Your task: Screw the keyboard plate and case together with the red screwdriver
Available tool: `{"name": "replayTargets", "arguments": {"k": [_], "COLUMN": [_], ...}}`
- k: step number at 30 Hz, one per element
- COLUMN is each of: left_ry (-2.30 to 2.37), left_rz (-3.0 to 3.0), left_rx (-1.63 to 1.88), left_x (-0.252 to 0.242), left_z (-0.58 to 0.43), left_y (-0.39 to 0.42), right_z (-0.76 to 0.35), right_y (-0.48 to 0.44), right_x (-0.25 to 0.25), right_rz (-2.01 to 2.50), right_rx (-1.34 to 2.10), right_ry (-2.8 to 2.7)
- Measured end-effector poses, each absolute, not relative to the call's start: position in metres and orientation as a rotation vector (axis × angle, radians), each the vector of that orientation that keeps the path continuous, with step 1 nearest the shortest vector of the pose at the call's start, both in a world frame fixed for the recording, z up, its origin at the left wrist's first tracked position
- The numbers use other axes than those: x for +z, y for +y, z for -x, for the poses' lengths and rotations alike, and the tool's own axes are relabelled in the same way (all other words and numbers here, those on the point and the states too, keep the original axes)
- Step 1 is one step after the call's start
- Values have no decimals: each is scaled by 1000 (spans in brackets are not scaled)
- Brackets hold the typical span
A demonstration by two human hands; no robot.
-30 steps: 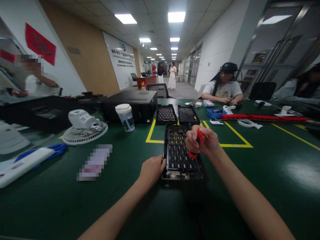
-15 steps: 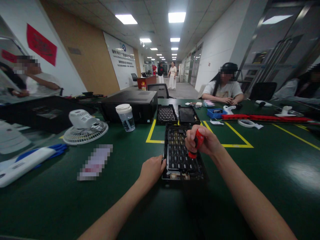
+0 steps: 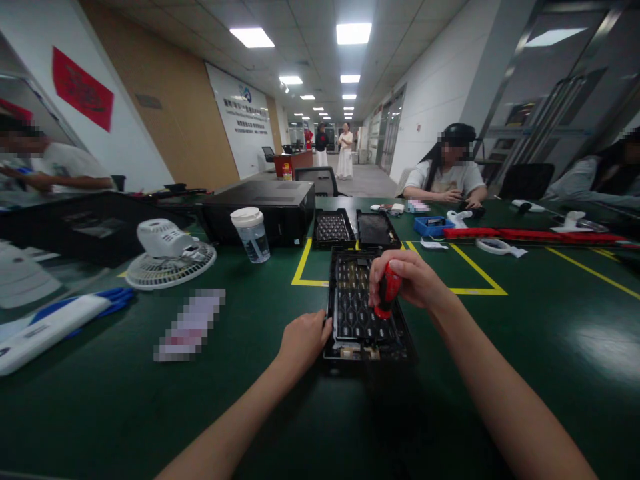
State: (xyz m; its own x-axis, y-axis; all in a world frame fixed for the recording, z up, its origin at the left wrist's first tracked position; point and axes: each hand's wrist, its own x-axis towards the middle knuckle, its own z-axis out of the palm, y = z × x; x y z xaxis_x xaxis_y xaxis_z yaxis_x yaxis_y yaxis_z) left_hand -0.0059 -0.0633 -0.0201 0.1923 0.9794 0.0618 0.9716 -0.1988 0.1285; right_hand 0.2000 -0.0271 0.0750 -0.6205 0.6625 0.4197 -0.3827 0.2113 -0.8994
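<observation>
A black open case (image 3: 350,307) lies lengthwise on the table before me, its inside filled with rows of dark oval cells and a pale board at the near end. My left hand (image 3: 306,339) grips its left wall near the lower corner, thumb along the rim. Over the case's right side, my right hand (image 3: 407,277) is wrapped round the red and black handle of a screwdriver (image 3: 388,291). The handle leans slightly, and its thin shaft is hard to see against the dark case, so I cannot tell exactly where the tip rests.
Behind the case stand two smaller black trays (image 3: 333,227) and a large black box (image 3: 260,207). A lidded cup (image 3: 253,235), a white fan (image 3: 173,257) and a blurred-out flat item (image 3: 191,325) are on the left. Rightward are a blue bin (image 3: 433,227), a tape roll (image 3: 493,247) and seated people.
My right hand has turned about the screwdriver, whose handle now shows more of its red and black side. My left hand and the case have stayed put.
</observation>
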Motion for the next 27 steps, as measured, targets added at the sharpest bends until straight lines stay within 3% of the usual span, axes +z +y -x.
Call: {"name": "replayTargets", "arguments": {"k": [27], "left_ry": [1951], "left_rz": [-2364], "left_rx": [222], "left_x": [-22], "left_z": [5], "left_y": [-63], "right_z": [-207], "right_y": [-46], "right_x": [101], "right_rz": [741], "right_rx": [993], "right_ry": [-1954]}}
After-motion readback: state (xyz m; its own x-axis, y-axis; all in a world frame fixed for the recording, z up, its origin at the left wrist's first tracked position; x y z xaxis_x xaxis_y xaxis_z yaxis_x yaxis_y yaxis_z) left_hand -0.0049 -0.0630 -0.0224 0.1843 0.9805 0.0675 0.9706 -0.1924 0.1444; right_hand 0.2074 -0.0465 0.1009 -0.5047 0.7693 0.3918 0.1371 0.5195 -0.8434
